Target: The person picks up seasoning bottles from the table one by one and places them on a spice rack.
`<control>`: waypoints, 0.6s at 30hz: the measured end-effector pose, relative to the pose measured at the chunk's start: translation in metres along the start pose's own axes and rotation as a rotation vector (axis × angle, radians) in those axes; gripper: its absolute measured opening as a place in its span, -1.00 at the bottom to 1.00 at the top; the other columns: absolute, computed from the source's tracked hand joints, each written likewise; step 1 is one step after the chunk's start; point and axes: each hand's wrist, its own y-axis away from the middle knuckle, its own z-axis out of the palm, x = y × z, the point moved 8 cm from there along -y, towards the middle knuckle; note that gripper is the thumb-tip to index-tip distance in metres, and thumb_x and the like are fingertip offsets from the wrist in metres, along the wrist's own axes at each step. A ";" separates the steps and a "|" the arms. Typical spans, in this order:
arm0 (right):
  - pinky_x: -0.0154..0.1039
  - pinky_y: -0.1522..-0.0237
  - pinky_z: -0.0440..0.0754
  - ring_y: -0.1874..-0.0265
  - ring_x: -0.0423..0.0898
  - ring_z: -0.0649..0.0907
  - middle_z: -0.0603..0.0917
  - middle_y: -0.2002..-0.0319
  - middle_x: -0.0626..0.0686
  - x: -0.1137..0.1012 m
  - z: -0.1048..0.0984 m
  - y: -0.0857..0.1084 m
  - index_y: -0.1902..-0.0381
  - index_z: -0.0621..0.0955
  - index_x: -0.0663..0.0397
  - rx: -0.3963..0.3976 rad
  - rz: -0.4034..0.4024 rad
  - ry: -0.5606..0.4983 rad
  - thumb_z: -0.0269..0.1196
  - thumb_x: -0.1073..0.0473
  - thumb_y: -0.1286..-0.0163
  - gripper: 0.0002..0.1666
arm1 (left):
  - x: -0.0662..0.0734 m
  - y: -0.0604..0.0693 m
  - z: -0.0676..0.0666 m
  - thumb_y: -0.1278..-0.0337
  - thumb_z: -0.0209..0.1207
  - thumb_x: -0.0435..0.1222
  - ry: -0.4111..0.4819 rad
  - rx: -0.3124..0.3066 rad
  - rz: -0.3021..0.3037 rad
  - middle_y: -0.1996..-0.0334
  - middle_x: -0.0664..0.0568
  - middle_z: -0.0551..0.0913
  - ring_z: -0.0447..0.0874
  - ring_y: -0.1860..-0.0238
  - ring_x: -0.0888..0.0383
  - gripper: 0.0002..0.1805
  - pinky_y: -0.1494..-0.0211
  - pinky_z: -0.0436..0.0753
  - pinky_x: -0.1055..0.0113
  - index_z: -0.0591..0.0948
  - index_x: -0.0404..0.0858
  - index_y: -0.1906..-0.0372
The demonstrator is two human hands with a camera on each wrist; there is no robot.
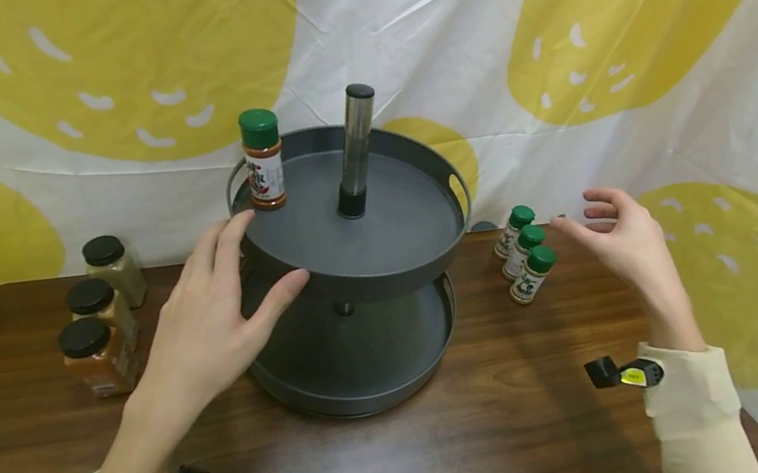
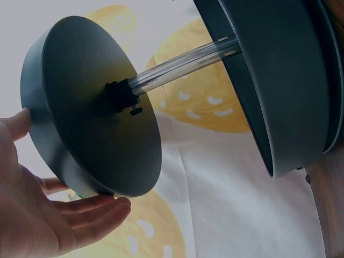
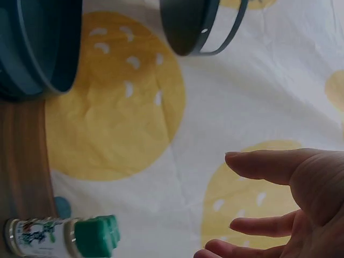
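In the head view a two-tier grey stand (image 1: 366,251) carries one red-brown spice bottle with a green cap (image 1: 263,160) on its upper tray, at the left rim. My left hand (image 1: 203,318) is at that tray's left front edge, thumb and fingers spread; the left wrist view shows the fingertips (image 2: 121,207) at the rim of the tray (image 2: 59,123). My right hand (image 1: 627,243) is raised, fingers loosely bent and holding nothing, just right of several small green-capped bottles (image 1: 532,274). One such bottle (image 3: 45,236) lies low in the right wrist view.
Several square jars with black lids (image 1: 96,341) stand at the left of the wooden table (image 1: 505,434). The stand's lower tray (image 1: 362,400) rests on the table. A white cloth with yellow fruit prints (image 1: 420,35) hangs behind.
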 end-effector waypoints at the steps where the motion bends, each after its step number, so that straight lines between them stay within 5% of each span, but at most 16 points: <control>1: 0.29 -0.19 0.46 -0.29 0.36 0.47 0.39 -0.36 0.43 0.003 0.002 -0.001 -0.54 0.22 0.19 -0.013 0.004 0.000 0.29 -0.26 -0.37 0.02 | 0.001 0.000 0.000 -0.31 0.12 0.27 0.001 -0.002 0.001 -0.45 -0.21 0.24 0.26 -0.43 -0.19 -0.07 -0.22 0.43 -0.31 0.14 -0.14 -0.57; 18: 0.29 -0.16 0.47 -0.28 0.42 0.41 0.38 -0.34 0.48 0.054 0.043 -0.016 -0.55 0.10 0.32 -0.180 0.108 0.062 0.26 -0.33 -0.38 0.14 | 0.001 0.001 -0.001 -0.31 0.12 0.27 0.002 -0.005 0.005 -0.46 -0.19 0.24 0.27 -0.43 -0.18 -0.07 -0.19 0.44 -0.33 0.13 -0.11 -0.58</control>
